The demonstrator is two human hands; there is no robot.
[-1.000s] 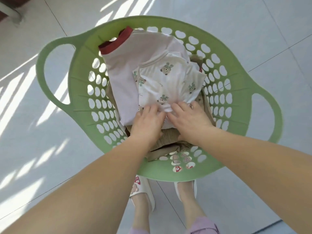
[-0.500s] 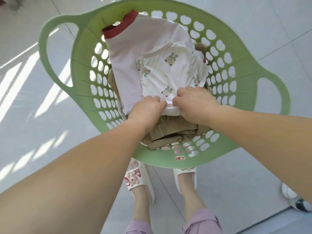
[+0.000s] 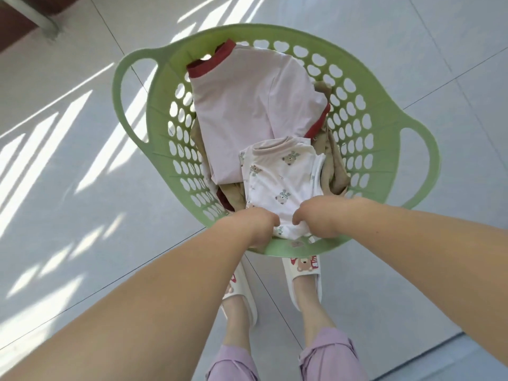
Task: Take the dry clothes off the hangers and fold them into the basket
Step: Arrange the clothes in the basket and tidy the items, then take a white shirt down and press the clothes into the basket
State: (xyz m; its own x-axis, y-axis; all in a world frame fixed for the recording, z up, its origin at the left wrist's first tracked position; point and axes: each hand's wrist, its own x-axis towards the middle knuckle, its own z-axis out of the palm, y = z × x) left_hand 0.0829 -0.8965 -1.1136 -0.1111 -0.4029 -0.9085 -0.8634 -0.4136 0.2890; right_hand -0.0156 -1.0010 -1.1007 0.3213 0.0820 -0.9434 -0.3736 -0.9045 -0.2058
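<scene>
We find the left hand (image 3: 251, 225) and the right hand (image 3: 316, 215) side by side at the near rim of the basket (image 3: 132, 86), both with fingers curled down onto the near hem of the bear-print shirt (image 3: 277, 182). The fingertips are hidden under the knuckles; we read both as gripping the hem, a narrow strip of white cloth showing between them.

The bear-print shirt lies folded, collar toward 12 o'clock, hem overlapping the basket's rim at 6 o'clock. It partly covers the near right corner of the pink shirt (image 3: 247, 105), which lies folded flat in the far half of the basket, its red collar toward 11 o'clock and a red cuff at its 3 o'clock edge. Beneath both, tan clothes (image 3: 334, 166) show at the 3 o'clock side and at 7 o'clock.

The basket is green, round and perforated, with loop handles at 10 and 4 o'clock. It stands on the tiled floor (image 3: 82, 215), striped with sunlight toward 9 o'clock. Open floor surrounds it on every side but the near one, where the person's white slippers (image 3: 302, 273) stand just beside the rim. A pale pipe (image 3: 41, 19) crosses the 11 o'clock corner, well apart.
</scene>
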